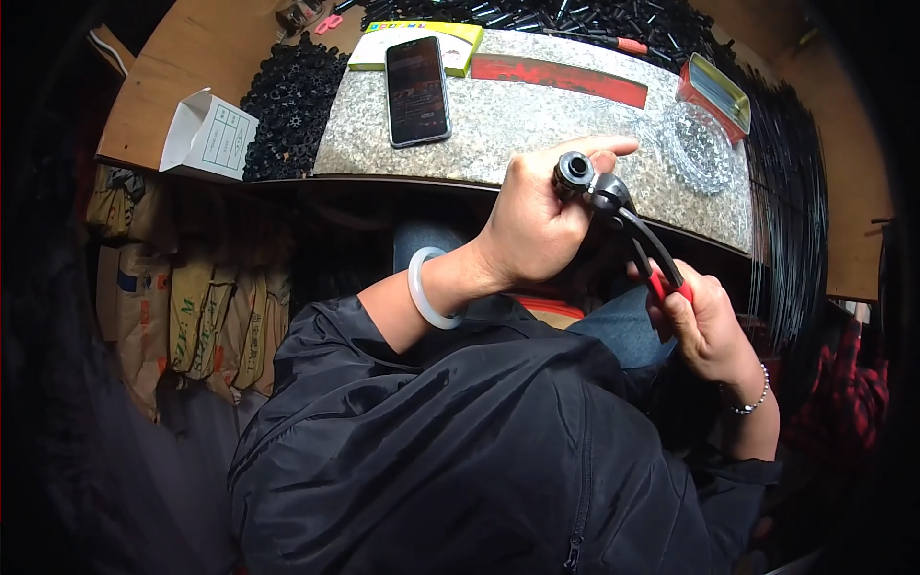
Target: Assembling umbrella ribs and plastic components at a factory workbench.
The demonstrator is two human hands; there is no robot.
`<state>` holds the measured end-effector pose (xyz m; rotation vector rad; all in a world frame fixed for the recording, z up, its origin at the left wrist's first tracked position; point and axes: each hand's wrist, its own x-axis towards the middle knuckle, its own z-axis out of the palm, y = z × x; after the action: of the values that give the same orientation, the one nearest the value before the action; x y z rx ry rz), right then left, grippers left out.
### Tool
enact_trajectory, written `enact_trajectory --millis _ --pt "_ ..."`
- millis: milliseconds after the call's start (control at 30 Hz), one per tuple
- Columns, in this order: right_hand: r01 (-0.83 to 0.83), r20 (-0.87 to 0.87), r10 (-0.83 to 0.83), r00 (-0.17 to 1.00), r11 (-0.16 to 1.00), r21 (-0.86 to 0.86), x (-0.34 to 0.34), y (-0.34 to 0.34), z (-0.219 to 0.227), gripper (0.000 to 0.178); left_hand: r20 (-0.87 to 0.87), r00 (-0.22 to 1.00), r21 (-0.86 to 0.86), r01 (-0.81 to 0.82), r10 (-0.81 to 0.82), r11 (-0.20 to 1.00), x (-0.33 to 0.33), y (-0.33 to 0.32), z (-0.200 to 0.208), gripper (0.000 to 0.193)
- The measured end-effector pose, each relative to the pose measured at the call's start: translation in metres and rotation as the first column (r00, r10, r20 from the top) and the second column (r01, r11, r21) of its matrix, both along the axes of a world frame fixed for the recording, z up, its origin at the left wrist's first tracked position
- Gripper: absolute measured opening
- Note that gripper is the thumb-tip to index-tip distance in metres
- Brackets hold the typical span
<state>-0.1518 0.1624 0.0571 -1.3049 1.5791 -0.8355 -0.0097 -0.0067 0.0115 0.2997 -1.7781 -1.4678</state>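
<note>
My left hand [537, 225] is closed round a black tubular part [575, 168] with a round hole in its upward end. In my right hand [707, 321] are pliers [647, 240] with red grips and dark curved arms. The pliers' head is right beside the black part, at the fingers of my left hand; whether the jaws bite on it I cannot tell. Both hands are in front of the worktop's near edge, over my lap. The lower part of the black piece is hidden by my left hand.
On the speckled worktop [364, 153] lie a phone [417, 91], a yellow-green box [465, 36], a red strip [561, 80] and a clear ridged dish [698, 153] beside a tin [719, 91]. Black toothed parts [295, 110] and a white carton [206, 139] are left; long black strips [786, 201] hang right.
</note>
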Motion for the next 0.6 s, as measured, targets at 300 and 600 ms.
enact_trajectory --millis 300,600 --pt "0.107 -0.325 -0.194 0.926 0.958 -0.266 -0.018 -0.019 -0.049 0.020 0.030 0.998 0.008 -0.051 0.050 0.999 -0.007 0.001 -0.001 0.025" --pt "0.408 -0.873 -0.154 0.462 0.911 0.055 -0.147 -0.087 -0.046 0.025 0.110 0.994 0.125 -0.036 0.022 0.992 -0.006 0.006 0.008 0.024"
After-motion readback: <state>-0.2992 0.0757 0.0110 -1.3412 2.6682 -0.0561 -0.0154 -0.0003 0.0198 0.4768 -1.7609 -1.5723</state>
